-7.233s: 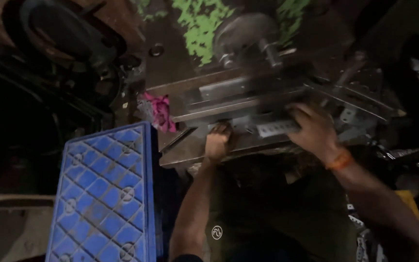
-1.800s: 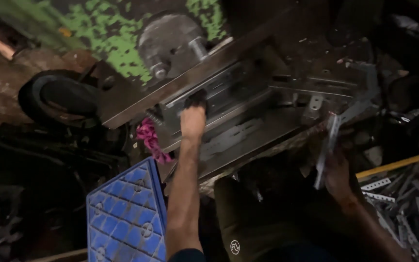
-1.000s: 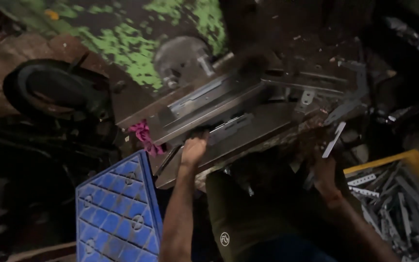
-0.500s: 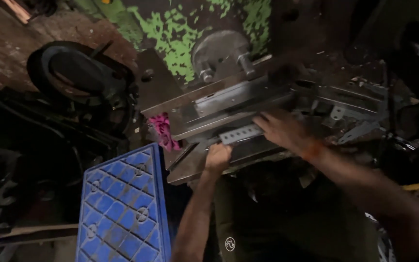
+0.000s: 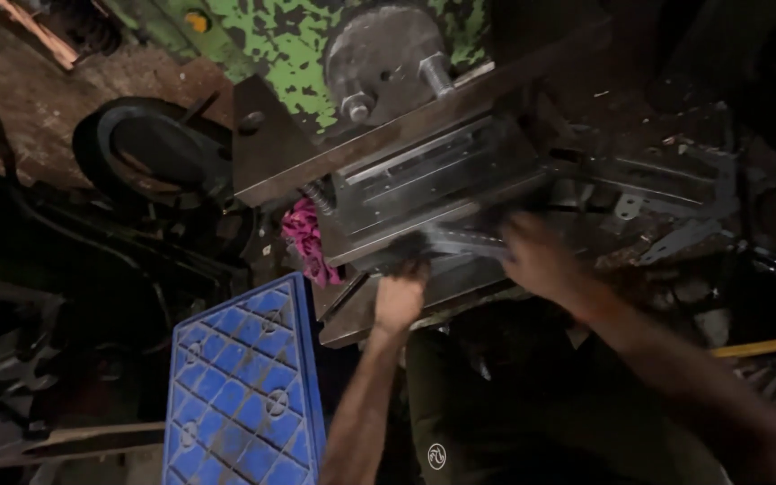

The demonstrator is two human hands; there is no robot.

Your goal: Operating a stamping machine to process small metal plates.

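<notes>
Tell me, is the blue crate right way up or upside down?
Upside down, it seems: the blue crate shows a closed lattice bottom on top, not an open inside.

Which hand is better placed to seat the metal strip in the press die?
Right, probably. The right hand is on the metal strip lying in the die, though motion-blurred. The left hand is fisted at the front edge of the press bed, lower and off the strip.

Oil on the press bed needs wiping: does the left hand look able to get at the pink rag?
Probably yes. The left hand rests on the bed edge, the pink rag hangs just beside it, and nothing shows between them.
</notes>
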